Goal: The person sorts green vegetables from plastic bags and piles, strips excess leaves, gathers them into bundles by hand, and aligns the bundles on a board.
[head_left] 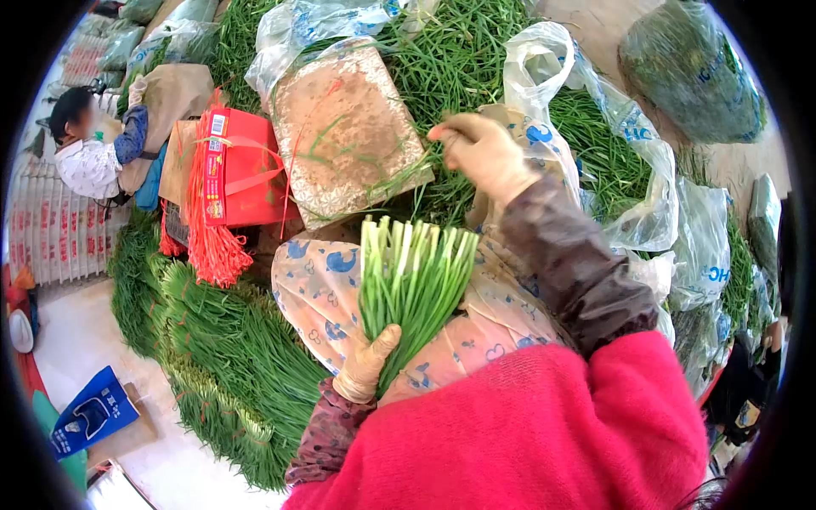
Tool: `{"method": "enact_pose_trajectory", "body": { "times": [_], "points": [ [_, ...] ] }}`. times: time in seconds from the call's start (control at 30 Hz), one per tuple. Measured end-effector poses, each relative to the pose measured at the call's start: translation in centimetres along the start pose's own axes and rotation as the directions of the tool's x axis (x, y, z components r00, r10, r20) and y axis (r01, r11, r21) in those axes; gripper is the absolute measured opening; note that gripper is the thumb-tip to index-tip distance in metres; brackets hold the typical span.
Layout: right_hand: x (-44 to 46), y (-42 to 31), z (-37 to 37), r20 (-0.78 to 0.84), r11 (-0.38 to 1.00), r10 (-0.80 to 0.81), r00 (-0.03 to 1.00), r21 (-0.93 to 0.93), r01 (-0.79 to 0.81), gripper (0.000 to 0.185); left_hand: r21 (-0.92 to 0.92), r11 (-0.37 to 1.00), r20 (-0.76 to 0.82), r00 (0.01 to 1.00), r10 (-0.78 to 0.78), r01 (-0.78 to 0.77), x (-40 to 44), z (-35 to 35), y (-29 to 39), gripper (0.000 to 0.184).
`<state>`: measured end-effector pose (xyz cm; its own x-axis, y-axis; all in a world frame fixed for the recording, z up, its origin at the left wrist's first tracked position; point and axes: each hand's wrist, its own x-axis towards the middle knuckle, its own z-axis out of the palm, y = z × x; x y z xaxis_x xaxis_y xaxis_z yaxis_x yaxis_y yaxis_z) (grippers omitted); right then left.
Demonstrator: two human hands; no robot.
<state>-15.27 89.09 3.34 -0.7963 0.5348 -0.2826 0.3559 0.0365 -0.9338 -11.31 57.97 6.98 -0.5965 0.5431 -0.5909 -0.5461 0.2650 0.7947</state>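
My left hand (367, 365), in a pale glove, is wrapped around a bunch of green chives (416, 276) above my lap. The white cut ends point away from me. My right hand (489, 157), also gloved and somewhat blurred, hovers by the right edge of a worn, dirt-covered board (348, 136). Its fingers are bent together in a pinch; a reddish spot shows at the fingertips, and I cannot tell what it is. Beyond that hand lies a loose heap of chives (459, 59). A patterned apron (314, 272) covers my knees.
Left of the board stands a red box (255, 170) with a hank of red ties (212, 251) hanging from it. Tied chive bundles (238, 357) are stacked on the left floor. Plastic bags (654, 204) of chives stand right. Another person (98, 153) sits at far left.
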Motion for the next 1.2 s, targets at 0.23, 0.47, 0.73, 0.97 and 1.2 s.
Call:
{"method": "enact_pose_trajectory", "body": {
  "times": [0.23, 0.47, 0.73, 0.97, 1.2],
  "points": [
    [-4.3, 0.3, -2.1, 0.611, 0.99, -0.058, 0.79, 0.135, -0.031, 0.07, -0.263, 0.963, -0.009, 0.998, -0.067, 0.062, -0.4, -0.5, 0.6, 0.066],
    [-5.5, 0.6, 1.0, 0.633, 0.886, -0.007, 0.774, 0.363, -0.289, 0.07, -0.347, 0.936, -0.037, 0.996, -0.076, 0.059, -0.7, -1.4, -0.5, 0.072],
    [-3.6, -1.9, 1.1, 0.818, 0.917, 0.044, 0.574, 0.195, -0.348, 0.064, -0.273, 0.958, 0.014, 0.996, -0.093, 0.094, -1.0, -1.8, -0.5, 0.073],
    [-2.6, -6.0, 0.4, 0.316, 0.902, 0.168, 0.934, 0.333, -0.275, 0.039, -0.377, 0.926, -0.005, 1.0, -0.03, 0.026, -1.2, -1.9, -1.9, 0.073],
    [1.3, -5.4, -2.6, 0.299, 0.828, -0.262, 0.918, -0.419, 0.373, 0.062, -0.365, 0.931, -0.03, 1.0, 0.001, -0.012, -1.4, -2.3, -2.6, 0.07]
  ]
}}
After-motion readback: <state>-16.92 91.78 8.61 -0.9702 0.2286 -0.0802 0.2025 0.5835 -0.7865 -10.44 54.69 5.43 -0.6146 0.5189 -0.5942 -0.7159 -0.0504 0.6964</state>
